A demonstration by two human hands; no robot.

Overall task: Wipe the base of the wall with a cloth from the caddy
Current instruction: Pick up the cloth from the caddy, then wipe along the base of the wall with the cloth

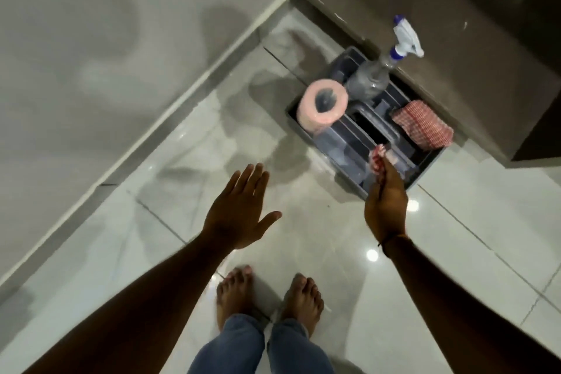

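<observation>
While the right hand reaches over the near end of the grey caddy, a small red-and-white cloth is pinched at its fingertips; a folded checked cloth lies in the far compartment. The left hand is spread empty. The cloth should be gathered fully before the skirting is wiped.

One head-worn view looks steeply down from standing height.
</observation>
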